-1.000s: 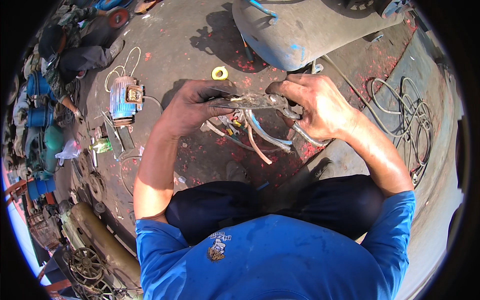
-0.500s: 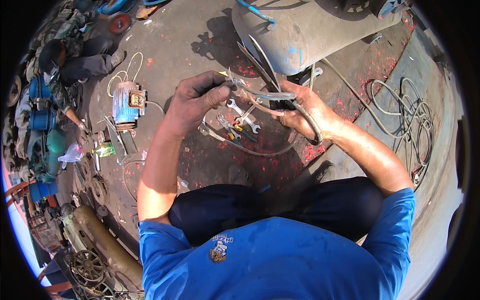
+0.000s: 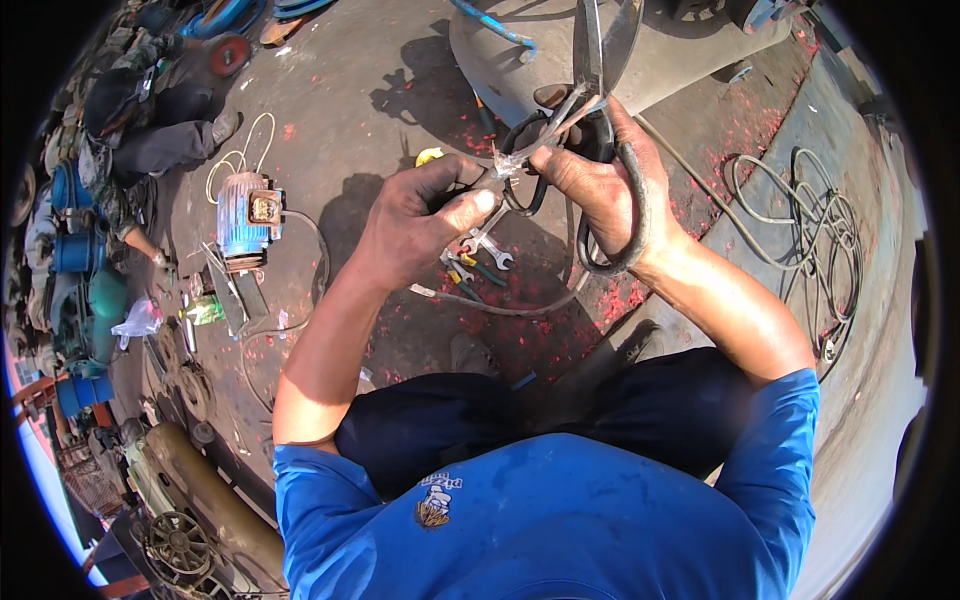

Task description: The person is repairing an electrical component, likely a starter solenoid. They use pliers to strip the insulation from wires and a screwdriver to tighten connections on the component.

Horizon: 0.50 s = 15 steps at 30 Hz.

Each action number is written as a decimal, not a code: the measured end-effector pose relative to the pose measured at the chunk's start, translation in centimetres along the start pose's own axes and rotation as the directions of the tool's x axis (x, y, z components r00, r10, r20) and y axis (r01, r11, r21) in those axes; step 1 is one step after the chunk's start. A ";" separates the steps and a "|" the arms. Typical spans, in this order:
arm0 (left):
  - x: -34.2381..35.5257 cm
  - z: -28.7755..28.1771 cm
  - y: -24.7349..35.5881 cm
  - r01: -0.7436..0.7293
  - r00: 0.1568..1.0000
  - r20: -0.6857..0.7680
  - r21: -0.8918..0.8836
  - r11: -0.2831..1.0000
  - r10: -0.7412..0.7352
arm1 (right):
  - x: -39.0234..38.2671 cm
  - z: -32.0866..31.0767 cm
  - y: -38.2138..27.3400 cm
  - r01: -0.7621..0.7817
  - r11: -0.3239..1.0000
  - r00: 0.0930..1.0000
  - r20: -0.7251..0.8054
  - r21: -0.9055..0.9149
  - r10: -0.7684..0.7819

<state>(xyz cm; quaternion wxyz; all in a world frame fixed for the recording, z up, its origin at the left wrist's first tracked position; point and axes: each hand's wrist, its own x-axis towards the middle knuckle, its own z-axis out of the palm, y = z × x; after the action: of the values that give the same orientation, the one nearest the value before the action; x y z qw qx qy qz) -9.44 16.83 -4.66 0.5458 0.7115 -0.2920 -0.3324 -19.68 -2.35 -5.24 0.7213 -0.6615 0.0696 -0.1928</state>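
2 hands up in front of chest. Left hand [image 3: 420, 225] has its fingers [image 3: 470, 208] pinched shut on the taped end of 1 black cable [image 3: 632, 215]. Right hand [image 3: 600, 185] is closed round the same cable, which loops past its wrist. Below on the floor [image 3: 350, 90]: several wrenches [image 3: 480, 255], count unclear. Farther left: 1 blue motor [image 3: 245, 215]. Beyond: 1 grey tank [image 3: 530, 45].

Both hands raised off the floor since a second ago: left hand [image 3: 420, 225] and right hand [image 3: 595, 185] now up in front of the grey tank [image 3: 690, 60], pinching a taped joint together. Black cable [image 3: 635, 215] lifted with them, now looped over the right hand. Spanners [image 3: 480, 255] on the floor uncovered.
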 end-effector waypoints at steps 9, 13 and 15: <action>1.0 1.5 -0.1 -0.300 0.920 -0.271 -0.020 0.954 0.284 | 1.0 0.2 -0.5 0.107 0.978 0.994 0.045 -0.179 -0.101; 1.4 3.0 1.5 -0.042 0.933 -0.330 -0.502 0.864 -0.146 | 1.0 0.5 -0.1 0.066 0.995 0.998 0.013 -0.075 -0.065; 1.3 3.3 1.9 0.019 0.925 -0.301 -0.572 0.820 -0.231 | 1.3 0.0 0.3 0.083 0.989 0.996 0.030 -0.123 -0.080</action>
<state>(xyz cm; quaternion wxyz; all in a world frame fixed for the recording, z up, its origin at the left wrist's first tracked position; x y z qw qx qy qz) -11.35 13.43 -3.58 0.7501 0.5865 -0.0297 -0.3040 -18.46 -2.79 -5.32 0.6711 -0.7098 0.0455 -0.2091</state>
